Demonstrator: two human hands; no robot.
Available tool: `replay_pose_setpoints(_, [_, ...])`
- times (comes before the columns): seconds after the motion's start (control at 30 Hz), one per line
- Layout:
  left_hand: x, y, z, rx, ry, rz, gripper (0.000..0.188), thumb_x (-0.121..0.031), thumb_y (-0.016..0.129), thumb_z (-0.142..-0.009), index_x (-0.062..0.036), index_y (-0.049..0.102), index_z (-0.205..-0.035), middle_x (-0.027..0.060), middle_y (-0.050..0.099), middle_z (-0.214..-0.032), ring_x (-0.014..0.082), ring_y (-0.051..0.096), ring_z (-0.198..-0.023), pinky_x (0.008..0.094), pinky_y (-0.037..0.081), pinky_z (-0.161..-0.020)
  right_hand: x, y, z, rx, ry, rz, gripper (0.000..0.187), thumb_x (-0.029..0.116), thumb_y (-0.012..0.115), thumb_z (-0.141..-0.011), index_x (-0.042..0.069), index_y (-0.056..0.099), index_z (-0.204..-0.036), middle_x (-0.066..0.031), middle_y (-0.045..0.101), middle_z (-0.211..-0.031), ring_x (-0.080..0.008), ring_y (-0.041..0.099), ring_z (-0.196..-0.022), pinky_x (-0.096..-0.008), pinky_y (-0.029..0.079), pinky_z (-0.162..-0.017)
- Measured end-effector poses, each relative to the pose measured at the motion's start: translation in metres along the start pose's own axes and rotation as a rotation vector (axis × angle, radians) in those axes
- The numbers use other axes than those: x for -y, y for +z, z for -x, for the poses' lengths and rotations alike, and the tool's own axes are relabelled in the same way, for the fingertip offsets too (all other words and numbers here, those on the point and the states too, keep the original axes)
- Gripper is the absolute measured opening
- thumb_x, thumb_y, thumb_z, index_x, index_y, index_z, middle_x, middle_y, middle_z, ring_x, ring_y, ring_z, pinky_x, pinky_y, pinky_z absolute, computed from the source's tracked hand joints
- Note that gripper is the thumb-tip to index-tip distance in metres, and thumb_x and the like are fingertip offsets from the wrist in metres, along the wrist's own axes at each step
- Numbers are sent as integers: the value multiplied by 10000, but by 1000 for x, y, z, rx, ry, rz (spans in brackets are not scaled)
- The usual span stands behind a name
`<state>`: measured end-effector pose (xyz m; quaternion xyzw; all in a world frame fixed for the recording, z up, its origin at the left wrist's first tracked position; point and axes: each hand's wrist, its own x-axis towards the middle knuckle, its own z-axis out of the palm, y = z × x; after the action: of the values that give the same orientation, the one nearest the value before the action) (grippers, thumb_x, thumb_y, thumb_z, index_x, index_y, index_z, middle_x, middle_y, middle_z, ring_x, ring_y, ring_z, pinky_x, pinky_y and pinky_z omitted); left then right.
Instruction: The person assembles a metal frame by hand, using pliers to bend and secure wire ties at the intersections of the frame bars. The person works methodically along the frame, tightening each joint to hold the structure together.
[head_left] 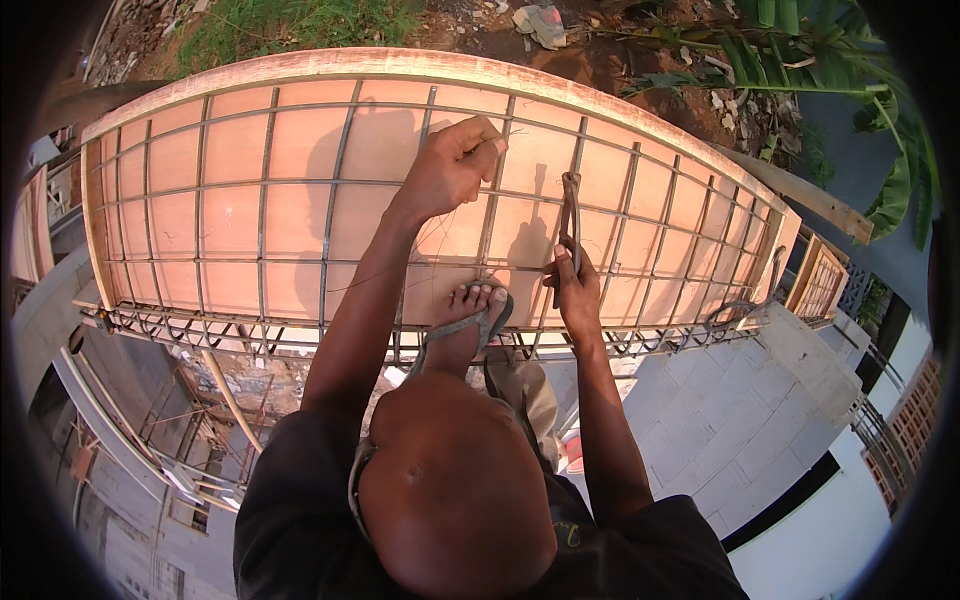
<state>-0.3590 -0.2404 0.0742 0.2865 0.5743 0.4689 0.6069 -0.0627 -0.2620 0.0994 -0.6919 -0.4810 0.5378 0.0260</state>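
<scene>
A grid of steel reinforcing bars [264, 190] lies over a plywood form [230, 228] with raised timber edges. My left hand [455, 168] is closed above the middle of the grid, next to a crossing of bars. Thin tie wire [441, 236] trails down from it toward my forearm. My right hand [574, 285] grips the handles of a pair of pincers [569, 208] to the right, their head pointing away from me. My foot in a grey flip-flop [466, 327] rests at the near edge of the grid, below my bent knee [450, 470].
A timber board [400, 62] edges the far side of the form. Bundled bars [250, 335] run along its near side, above a drop to lower building levels. A grey block wall [700, 430] stands at right. Soil, rubble and banana leaves [770, 65] lie beyond.
</scene>
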Motion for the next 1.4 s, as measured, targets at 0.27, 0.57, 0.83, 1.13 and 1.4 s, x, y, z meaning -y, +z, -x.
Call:
replay_pose_setpoints(0.27, [13,119,-3,66,204,-14,199,-185,576,-1145,-9,656,-1099,105,802,-884,173,769,-809,338,584,-732,-104,-67,21,-461,-187,612,584,413,635,-1092,-30,642,-1472,-203,597,-1257,-382,583,-1241,-521,462,-1097])
replay_pose_setpoints(0.57, [54,202,-3,94,34,507,282,-280,594,-1165,-14,688,-1172,118,791,-1108,155,719,-1023,335,585,-924,18,-49,-11,-42,-55,-725,265,268,617,-1141,69,727,-1277,51,549,-776,-46,469,-578,-244,412,-542])
replay_pose_setpoints(0.83, [58,148,-50,347,-29,367,388,-220,760,-1056,8,743,-1370,120,821,-1148,139,720,-969,321,566,-894,21,-81,-25,147,75,-632,307,213,623,-1115,28,712,-1343,87,414,-721,-12,293,-534,-206,209,-460])
replay_pose_setpoints(1.13, [45,110,-69,498,-117,451,161,-119,826,-988,0,743,-1056,148,806,-1062,219,799,-941,342,664,-806,23,-78,-29,177,75,-589,252,197,730,-1059,51,791,-1255,81,474,-711,-10,297,-531,-215,218,-460])
replay_pose_setpoints(1.4, [56,150,-77,-54,-330,648,212,-123,711,-1063,4,676,-1230,193,776,-1270,290,801,-1104,334,664,-839,28,-54,-92,-257,-223,-154,220,157,723,-1050,17,827,-1183,38,649,-801,-60,490,-679,-261,406,-619])
